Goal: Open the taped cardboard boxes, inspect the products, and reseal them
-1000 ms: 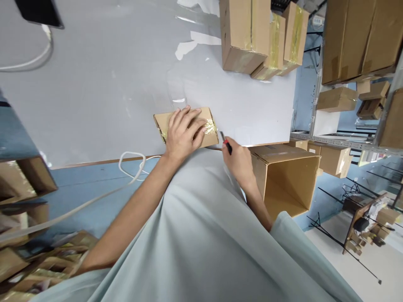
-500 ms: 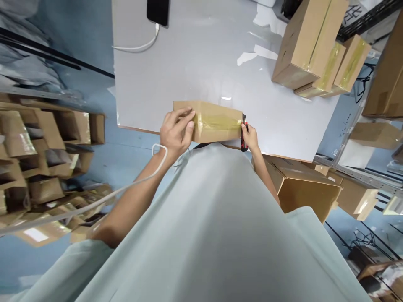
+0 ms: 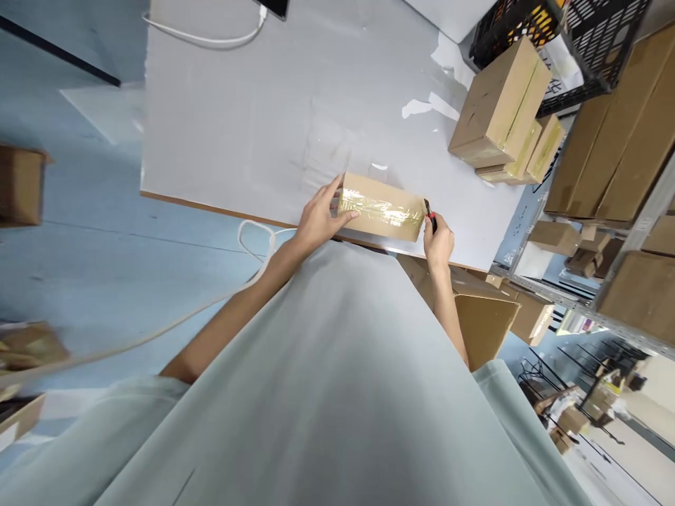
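A small cardboard box (image 3: 390,190) with shiny yellowish tape along it lies at the front edge of the grey table (image 3: 226,126). My left hand (image 3: 323,216) grips its left end, thumb on the near side and fingers at the far side. In my right hand (image 3: 439,242) is a red and black utility knife (image 3: 432,219), its tip at the box's right end. Whether the blade touches the tape I cannot tell.
Taped cardboard boxes (image 3: 498,105) stand at the table's back right, before a black crate (image 3: 601,42). A phone (image 3: 277,5) with a white cable lies at the far edge. An open carton (image 3: 485,323) sits below the table's right side. A white cord (image 3: 200,306) crosses my left arm.
The view has swung to the right. The box has turned a little and its taped face now shows more fully. Both hands keep their holds, with the knife still at the box's right end.
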### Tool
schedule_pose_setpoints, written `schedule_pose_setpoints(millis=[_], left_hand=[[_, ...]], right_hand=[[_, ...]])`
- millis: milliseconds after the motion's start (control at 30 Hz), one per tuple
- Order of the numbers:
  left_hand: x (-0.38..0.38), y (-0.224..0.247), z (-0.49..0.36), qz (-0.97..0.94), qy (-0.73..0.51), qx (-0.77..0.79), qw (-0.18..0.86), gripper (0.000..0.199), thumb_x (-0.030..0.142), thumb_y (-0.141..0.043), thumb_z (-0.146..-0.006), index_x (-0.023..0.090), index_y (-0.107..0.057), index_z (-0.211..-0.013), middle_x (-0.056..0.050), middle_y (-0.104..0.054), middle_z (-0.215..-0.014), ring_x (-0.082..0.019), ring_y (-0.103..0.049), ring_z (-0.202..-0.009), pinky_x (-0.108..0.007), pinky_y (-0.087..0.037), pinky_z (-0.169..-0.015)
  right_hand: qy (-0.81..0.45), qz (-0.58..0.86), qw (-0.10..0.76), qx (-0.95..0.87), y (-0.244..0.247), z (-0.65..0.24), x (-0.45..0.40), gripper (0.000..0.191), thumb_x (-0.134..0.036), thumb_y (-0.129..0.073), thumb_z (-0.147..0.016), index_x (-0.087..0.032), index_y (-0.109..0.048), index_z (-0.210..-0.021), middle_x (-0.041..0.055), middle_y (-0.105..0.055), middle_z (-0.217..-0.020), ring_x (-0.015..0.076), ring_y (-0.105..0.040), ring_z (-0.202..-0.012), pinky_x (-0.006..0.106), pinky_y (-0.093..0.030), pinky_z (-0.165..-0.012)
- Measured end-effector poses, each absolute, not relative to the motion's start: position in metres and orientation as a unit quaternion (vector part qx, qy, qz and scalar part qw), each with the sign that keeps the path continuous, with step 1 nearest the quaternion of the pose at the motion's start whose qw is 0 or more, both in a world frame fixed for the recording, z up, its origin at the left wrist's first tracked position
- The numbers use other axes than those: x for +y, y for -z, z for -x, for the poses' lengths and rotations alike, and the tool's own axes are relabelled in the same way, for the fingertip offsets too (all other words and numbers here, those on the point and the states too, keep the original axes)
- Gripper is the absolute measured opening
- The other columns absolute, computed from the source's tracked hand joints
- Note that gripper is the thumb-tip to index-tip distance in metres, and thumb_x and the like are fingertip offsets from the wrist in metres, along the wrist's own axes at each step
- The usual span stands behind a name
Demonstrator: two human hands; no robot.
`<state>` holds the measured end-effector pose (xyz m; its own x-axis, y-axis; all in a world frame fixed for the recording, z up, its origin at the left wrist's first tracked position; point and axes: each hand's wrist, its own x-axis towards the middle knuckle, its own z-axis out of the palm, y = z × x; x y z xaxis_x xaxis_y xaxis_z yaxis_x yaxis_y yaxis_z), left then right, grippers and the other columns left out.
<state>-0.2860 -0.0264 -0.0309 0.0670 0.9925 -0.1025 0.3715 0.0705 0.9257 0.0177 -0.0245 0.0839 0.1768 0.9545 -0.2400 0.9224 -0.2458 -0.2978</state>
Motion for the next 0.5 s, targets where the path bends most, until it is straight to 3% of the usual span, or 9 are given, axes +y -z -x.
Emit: schedule_pose_setpoints(millis=[100, 267, 500], left_hand=[[-0.027, 0.03, 0.293, -0.61, -0.353, 0.553, 0.444, 0.095, 0.075, -0.079, -0.101, 0.028, -0.052, -0.179, -0.016, -0.056, -0.176, -0.039, -0.058, -0.16, -0.053, -0.056, -0.13], [-0.02, 0.037, 0.303, -0.624, -0.35, 0.505, 0.483, 0.083, 0.07, -0.07, -0.107, 0.027, -0.056, -0.176, -0.016, -0.057, -0.175, -0.038, -0.054, -0.163, -0.054, -0.05, -0.135], [-0.01, 0.056, 0.303, -0.59, -0.354, 0.48, 0.545, 0.083, 0.047, -0.081, -0.1, 0.029, -0.054, -0.177, -0.016, -0.052, -0.174, -0.036, -0.06, -0.154, -0.049, -0.063, -0.12]], right_hand=[[-0.169, 0.72, 0.008, -0.673, -0.103, 0.014, -0.022, 0.05, -0.045, -0.037, -0.122, -0.023, -0.074, -0.146, 0.0168, -0.082, -0.14, 0.0313, -0.078, -0.119, 0.037, -0.058, -0.096], [-0.193, 0.607, -0.164, -0.753, -0.122, 0.081, -0.01, 0.046, -0.05, -0.039, -0.126, -0.027, -0.076, -0.143, 0.0097, -0.085, -0.131, 0.0296, -0.077, -0.119, 0.032, -0.054, -0.094], [-0.152, 0.569, -0.247, -0.769, -0.125, 0.112, 0.008, 0.049, -0.05, -0.035, -0.127, -0.026, -0.073, -0.15, 0.0113, -0.083, -0.137, 0.0318, -0.078, -0.122, 0.033, -0.052, -0.088]])
